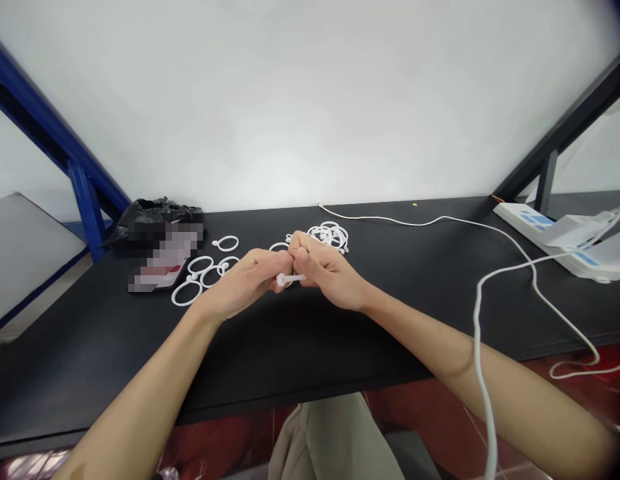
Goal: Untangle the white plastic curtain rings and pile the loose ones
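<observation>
My left grip point(247, 283) and right grip point(335, 275) pinch one white ring point(281, 280) over the desk point(300, 353), more rings point(192, 276) lying left

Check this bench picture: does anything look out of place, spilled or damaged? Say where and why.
The thicker white cable looks out of place: it crosses in front of the right forearm in this view, where it might snag; whether it touches is unclear. I see no spill or damage on the black table.
</observation>
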### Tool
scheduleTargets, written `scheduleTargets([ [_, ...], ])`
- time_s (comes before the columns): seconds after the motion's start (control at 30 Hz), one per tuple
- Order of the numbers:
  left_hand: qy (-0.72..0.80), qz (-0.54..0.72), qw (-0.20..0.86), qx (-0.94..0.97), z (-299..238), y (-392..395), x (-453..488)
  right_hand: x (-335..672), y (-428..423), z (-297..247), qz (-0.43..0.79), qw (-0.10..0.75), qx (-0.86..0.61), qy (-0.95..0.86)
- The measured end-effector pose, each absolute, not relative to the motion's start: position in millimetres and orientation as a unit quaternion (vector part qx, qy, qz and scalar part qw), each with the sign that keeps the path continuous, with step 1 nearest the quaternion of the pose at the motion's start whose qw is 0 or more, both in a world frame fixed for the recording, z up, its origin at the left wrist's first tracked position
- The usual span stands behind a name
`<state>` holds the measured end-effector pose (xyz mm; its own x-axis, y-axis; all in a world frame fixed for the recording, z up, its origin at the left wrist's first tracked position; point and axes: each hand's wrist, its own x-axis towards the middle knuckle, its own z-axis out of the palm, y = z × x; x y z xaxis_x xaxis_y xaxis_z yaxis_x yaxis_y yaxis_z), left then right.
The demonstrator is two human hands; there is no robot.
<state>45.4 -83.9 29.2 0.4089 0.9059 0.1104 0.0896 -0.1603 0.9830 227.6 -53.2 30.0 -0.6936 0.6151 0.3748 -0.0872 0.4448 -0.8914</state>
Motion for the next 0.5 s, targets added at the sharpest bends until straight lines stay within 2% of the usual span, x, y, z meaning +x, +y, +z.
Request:
scheduleTargets([
  [0.1, 0.369, 0.405, 0.518, 0.656, 30, -85, 47, 226, -55, 31, 0.562, 0.356, -0.165, -0.728],
  [0.2, 0.393, 0.397, 0.483, 0.674, 34, -82, 44, 229, -50, 30, 0.511, 0.379, -0.204, -0.744],
  [0.27, 0.483, 0.41, 0.374, 0.677, 35, -78, 38, 232, -44, 28, 0.414, 0.4, -0.272, -0.771],
  [0.33, 0.607, 0.391, 0.183, 0.667, 31, -72, 30, 236, -37, 24, 0.319, 0.402, -0.326, -0.794],
  [0.4, 0.691, 0.311, 0.003, 0.653, 24, -65, 21, 240, -30, 20, 0.25, 0.39, -0.342, -0.818],
  [0.43, 0.714, 0.269, -0.051, 0.645, 19, -63, 17, 242, -27, 17, 0.226, 0.382, -0.345, -0.827],
  [0.5, 0.743, 0.201, -0.094, 0.632, 11, -59, 10, 244, -23, 14, 0.189, 0.364, -0.353, -0.841],
])
